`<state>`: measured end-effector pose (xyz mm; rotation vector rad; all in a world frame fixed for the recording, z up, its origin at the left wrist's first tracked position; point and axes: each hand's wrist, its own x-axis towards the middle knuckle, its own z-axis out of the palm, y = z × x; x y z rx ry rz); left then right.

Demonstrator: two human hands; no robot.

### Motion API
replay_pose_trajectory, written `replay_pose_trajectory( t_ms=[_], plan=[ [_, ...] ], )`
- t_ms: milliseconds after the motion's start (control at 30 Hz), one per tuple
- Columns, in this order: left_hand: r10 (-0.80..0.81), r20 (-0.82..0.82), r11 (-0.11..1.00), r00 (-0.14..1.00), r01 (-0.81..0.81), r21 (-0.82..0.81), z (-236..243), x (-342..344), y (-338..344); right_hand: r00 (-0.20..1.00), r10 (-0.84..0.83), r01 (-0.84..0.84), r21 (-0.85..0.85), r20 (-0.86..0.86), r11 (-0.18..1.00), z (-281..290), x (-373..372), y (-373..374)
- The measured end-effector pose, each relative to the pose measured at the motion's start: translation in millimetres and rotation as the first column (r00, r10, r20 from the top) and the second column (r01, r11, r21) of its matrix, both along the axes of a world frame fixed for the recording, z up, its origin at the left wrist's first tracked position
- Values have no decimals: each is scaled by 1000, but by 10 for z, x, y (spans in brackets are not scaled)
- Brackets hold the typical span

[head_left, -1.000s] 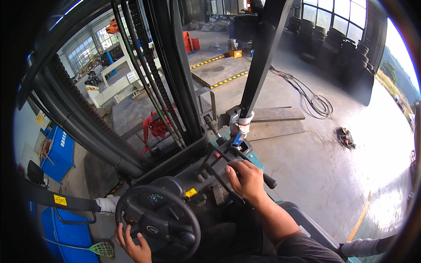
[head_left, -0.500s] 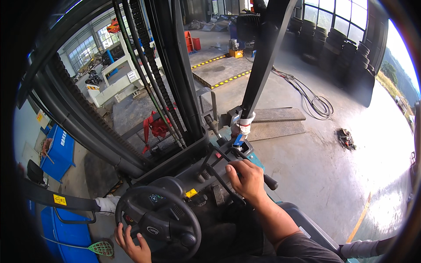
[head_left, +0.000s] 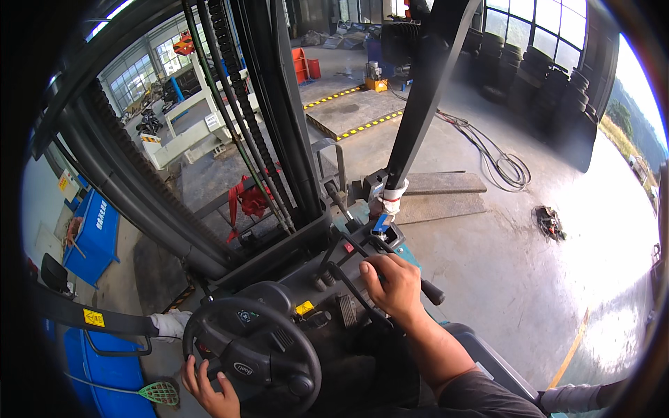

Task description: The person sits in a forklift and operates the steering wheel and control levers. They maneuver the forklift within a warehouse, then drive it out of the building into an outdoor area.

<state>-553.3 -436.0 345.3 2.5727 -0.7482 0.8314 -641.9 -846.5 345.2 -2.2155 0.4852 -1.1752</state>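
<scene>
While the left hand (head_left: 211,390) lay spread on the steering wheel (head_left: 256,354), lower left (its oval badge (head_left: 243,369) had writing), the right hand (head_left: 394,287) curled over black levers (head_left: 433,292), lower middle, its grip unclear.

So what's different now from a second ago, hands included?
Only the view shifts slightly: the slanted black metal post now sits a little farther right in the picture. Nothing is visibly taken hold of or let go. The bare left hand stays at the round black steering wheel, the bare right hand near the black lever grip.
</scene>
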Motion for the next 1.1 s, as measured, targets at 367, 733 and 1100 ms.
replay_pose_trajectory(
  t_ms=[367,733,1100],
  plan=[
    [18,-25,1000,1000,-18,4,-11,10,12,998,-39,35,-61,-54,998,-156,-161,39],
    [77,-166,995,983,-85,-43,-177,-24,91,994,-46,46,-3,-100,999,-289,-326,97],
    [59,-147,992,987,-75,-105,-135,-32,56,996,-89,87,-89,-13,992,-240,-176,58]
  ],
)
